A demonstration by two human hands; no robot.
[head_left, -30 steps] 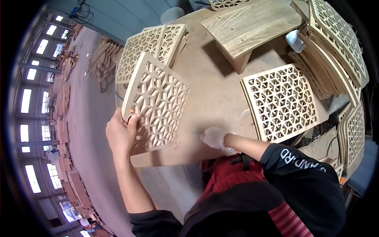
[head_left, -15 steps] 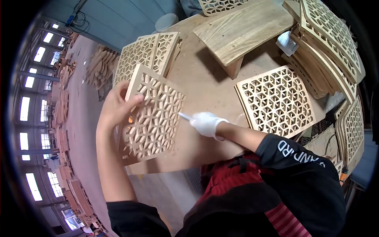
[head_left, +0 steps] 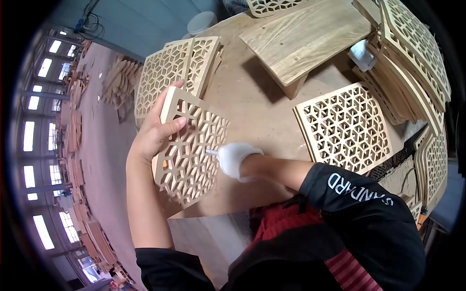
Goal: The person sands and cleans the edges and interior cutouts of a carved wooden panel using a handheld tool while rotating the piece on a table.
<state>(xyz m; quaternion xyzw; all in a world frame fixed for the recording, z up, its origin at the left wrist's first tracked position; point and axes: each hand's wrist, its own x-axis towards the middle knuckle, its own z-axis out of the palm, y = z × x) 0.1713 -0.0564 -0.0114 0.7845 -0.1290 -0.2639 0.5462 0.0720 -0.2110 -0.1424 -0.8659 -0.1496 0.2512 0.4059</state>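
Note:
My bare left hand (head_left: 158,127) grips the upper left edge of a pale wooden lattice panel (head_left: 187,155), thumb on its face. The panel stands tilted on the worktable (head_left: 242,128). My right hand (head_left: 236,160), in a white glove, is closed round a thin pale stick-like tool (head_left: 212,152), whose tip meets the panel's right part. Which openings the tip touches is too small to tell. Behind the held panel lie more lattice panels (head_left: 162,68). Right of my right hand rests another stack of lattice panels (head_left: 344,127).
A low wooden bench (head_left: 306,39) stands at the back of the table. Curved panels (head_left: 417,53) are piled at the right, beside a clear plastic item (head_left: 362,56). A white round lid or tub (head_left: 202,22) is at the back left. Wood pieces (head_left: 119,82) lie beyond the table.
My left hand has moved up the panel's edge, and the panel leans differently. My gloved right hand has come left from the table to the panel, the thin tool now visible in it.

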